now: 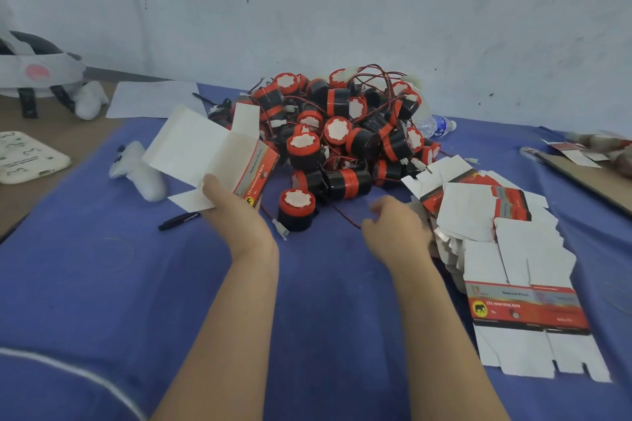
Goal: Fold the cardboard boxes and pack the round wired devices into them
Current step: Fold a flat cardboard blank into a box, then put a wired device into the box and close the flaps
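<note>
The left hand (236,205) pinches an unfolded carton (205,147) at its near lower edge, thumb on the white inner face, with the printed panel turned right. The card looks thin, light and floppy, likely to bend only along its creases, so it is best held by a main panel rather than a flap. The right hand (396,232), blurred, is loosely curled and seems empty, beside the stack of flat cartons (496,215) at right. The round wired devices (342,133) are heaped at the far middle of the blue surface (102,284). They look rigid with tangled leads, so take one by its black body, not its wire.
</note>
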A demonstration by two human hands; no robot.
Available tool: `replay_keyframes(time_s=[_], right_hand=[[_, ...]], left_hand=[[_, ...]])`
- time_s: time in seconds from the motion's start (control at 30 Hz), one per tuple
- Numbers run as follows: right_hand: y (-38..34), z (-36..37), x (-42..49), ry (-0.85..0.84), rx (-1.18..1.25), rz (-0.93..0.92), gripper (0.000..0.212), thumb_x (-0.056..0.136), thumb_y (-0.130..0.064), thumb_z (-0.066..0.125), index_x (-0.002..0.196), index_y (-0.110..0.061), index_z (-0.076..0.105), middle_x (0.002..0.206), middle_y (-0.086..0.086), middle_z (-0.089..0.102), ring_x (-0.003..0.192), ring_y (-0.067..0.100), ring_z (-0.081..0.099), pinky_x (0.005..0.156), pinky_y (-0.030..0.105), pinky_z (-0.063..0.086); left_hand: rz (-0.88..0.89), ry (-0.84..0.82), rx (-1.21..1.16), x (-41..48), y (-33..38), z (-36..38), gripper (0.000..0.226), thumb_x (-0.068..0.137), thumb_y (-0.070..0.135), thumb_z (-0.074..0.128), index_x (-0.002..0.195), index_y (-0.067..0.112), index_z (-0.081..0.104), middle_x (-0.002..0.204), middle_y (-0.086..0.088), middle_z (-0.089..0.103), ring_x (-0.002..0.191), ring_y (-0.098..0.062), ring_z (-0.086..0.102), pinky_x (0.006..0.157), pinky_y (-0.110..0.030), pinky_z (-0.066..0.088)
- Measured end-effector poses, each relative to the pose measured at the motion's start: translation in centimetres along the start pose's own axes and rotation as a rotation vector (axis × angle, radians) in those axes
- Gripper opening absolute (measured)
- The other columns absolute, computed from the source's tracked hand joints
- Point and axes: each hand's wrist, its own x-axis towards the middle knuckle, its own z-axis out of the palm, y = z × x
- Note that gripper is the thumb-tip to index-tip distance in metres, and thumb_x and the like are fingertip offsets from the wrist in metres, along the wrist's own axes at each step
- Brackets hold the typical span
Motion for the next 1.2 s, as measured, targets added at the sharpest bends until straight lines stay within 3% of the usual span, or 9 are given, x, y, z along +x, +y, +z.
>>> replay_keyframes(time_s=[0.13,0.27,0.57,0.63,0.73,0.83,0.93,1.07,1.2], right_hand=[[-2.8,1.7,-0.4,-0.065,0.245,-0.311,0.048,0.091,-0.019,0.058,0.137,-0.018,0.045,0.135,0.006,0.050,0.121,0.026,0.047,0.096,0.034,0.040],[-4.7,4.2,0.1,-0.191,0.110,-0.450,0.070,0.090,-0.027,0.062,0.149,-0.030,0.026,0.150,0.003,0.032,0.134,0.031,0.031,0.107,0.043,0.034],[-5.1,4.7,1.9,-0.219,-0.148,-0.415,0.078,0.083,-0.050,0.066,0.145,-0.024,0.028,0.137,0.009,0.039,0.128,0.032,0.034,0.109,0.049,0.025],[-4.6,4.2,2.0,-0.197,0.131,-0.369,0.068,0.078,-0.053,0.069,0.132,-0.023,0.042,0.126,0.003,0.050,0.118,0.025,0.046,0.102,0.041,0.035],[-4.3,2.3,1.6,-0.061,0.962,-0.137,0.044,0.083,-0.051,0.066,0.114,-0.022,0.053,0.109,-0.006,0.062,0.101,0.016,0.058,0.079,0.017,0.046],[-3.7,-0.9,1.8,0.012,1.574,-0.036,0.040,0.090,-0.051,0.056,0.117,-0.021,0.057,0.118,0.003,0.065,0.110,0.019,0.062,0.095,0.031,0.048],[-2.9,-4.4,1.4,0.169,1.923,-0.176,0.041,0.093,-0.048,0.052,0.124,-0.022,0.058,0.121,0.000,0.065,0.111,0.015,0.063,0.095,0.033,0.051],[-3.0,-6.3,-0.5,0.569,1.500,-0.260,0.025,0.085,-0.043,0.060,0.105,-0.029,0.060,0.093,-0.017,0.065,0.087,0.004,0.061,0.082,0.023,0.052],[-3.2,-3.9,-1.8,0.647,1.049,-0.390,0.057,0.076,-0.048,0.067,0.124,-0.021,0.052,0.118,-0.004,0.056,0.108,0.008,0.056,0.089,0.023,0.048]], left_hand=[[0.021,-0.012,0.014,-0.3,-0.2,0.2,0.029,0.101,0.028,0.034,0.126,0.020,0.048,0.124,-0.006,0.061,0.111,-0.020,0.060,0.099,-0.044,0.050],[0.039,-0.010,0.019,-0.3,-0.2,0.1,0.037,0.103,0.026,0.032,0.136,0.016,0.044,0.129,-0.008,0.058,0.115,-0.022,0.058,0.102,-0.044,0.047],[0.036,-0.004,0.105,-0.7,-0.1,0.2,0.037,0.102,0.027,0.034,0.134,0.015,0.047,0.125,-0.008,0.060,0.111,-0.021,0.060,0.099,-0.044,0.050],[-0.012,-0.035,0.099,-0.8,-0.2,0.2,0.031,0.101,0.030,0.034,0.122,0.019,0.055,0.117,-0.006,0.065,0.104,-0.017,0.063,0.097,-0.043,0.051],[-0.080,-0.131,0.104,-0.8,-0.7,0.2,0.026,0.101,0.034,0.033,0.099,0.028,0.059,0.095,0.003,0.069,0.079,-0.006,0.068,0.079,-0.036,0.058],[-0.130,-0.227,0.210,-0.8,-1.1,0.4,0.027,0.101,0.030,0.034,0.108,0.022,0.058,0.093,0.002,0.069,0.074,-0.008,0.070,0.067,-0.031,0.060],[-0.118,-0.317,0.445,-1.2,-1.7,0.4,0.029,0.099,0.026,0.038,0.124,0.021,0.053,0.112,-0.002,0.065,0.100,-0.021,0.063,0.085,-0.040,0.056],[-0.016,-0.481,0.811,-1.7,-2.9,0.0,0.031,0.100,0.035,0.042,0.127,0.023,0.050,0.113,0.001,0.060,0.094,-0.015,0.056,0.074,-0.030,0.047],[0.107,-0.546,1.034,-1.9,-3.5,-0.4,0.035,0.101,0.037,0.040,0.127,0.018,0.052,0.097,0.008,0.052,0.075,-0.004,0.048,0.056,-0.016,0.036]])
